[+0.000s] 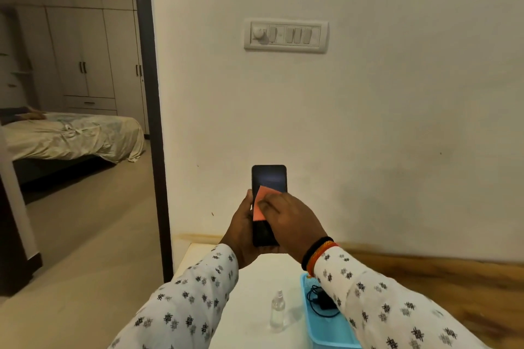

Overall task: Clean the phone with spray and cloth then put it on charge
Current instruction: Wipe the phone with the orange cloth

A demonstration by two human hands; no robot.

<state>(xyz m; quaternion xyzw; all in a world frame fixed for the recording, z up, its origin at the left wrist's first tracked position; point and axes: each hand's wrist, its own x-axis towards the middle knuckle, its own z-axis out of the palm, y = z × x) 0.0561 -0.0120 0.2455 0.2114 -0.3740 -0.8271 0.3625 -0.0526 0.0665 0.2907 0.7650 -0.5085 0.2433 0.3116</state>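
Gripping the phone (268, 178) upright above the table (249, 292), the left hand (241, 232) curled around it while the right hand (286, 215) pressed a cloth (259, 204) to its screen; bottle (277, 310) and charger (321, 302) below.

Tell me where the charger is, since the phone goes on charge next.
In the head view the black charger lies with its coiled cable in the blue tray at lower right, beside the spray bottle, partly under the right sleeve.
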